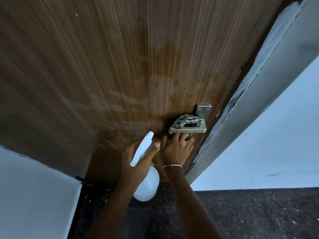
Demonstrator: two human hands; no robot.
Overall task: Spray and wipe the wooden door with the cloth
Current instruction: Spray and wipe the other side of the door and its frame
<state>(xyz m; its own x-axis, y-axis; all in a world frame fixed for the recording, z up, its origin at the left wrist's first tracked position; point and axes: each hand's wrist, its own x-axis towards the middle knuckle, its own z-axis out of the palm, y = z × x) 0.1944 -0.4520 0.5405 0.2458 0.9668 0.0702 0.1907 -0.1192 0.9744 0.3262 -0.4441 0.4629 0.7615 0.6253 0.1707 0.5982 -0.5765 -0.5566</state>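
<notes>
— Across most of the view, what stands there?
— The wooden door [120, 57], dark brown with fine upright grain. Pale wet streaks and a blotch run over its middle, down toward the handle.
— And around it?
— A grey door frame [269, 80] along its right edge, pale walls [276, 144] on both sides, and a dark speckled floor [259, 213] below.
— Where is the spray bottle?
— The white spray bottle [146, 185] is low in the middle, near the door but apart from it, nozzle aimed up at the wood. The left hand [136, 157] grips its neck, fingers wrapped round it, thumb laid along the top.
— The other hand?
— The right hand [177, 149] is just beside it, right under the lever. Its fingers are stretched and a little apart, pressing the cloth against the door; the tips are hidden behind the lever.
— The cloth itself?
— The checked cloth [186, 120] is bunched at the metal lever handle [188, 129], part above it, part showing between the fingers below.
— Anything smaller?
— A thin bracelet [171, 165] on the right wrist.
</notes>
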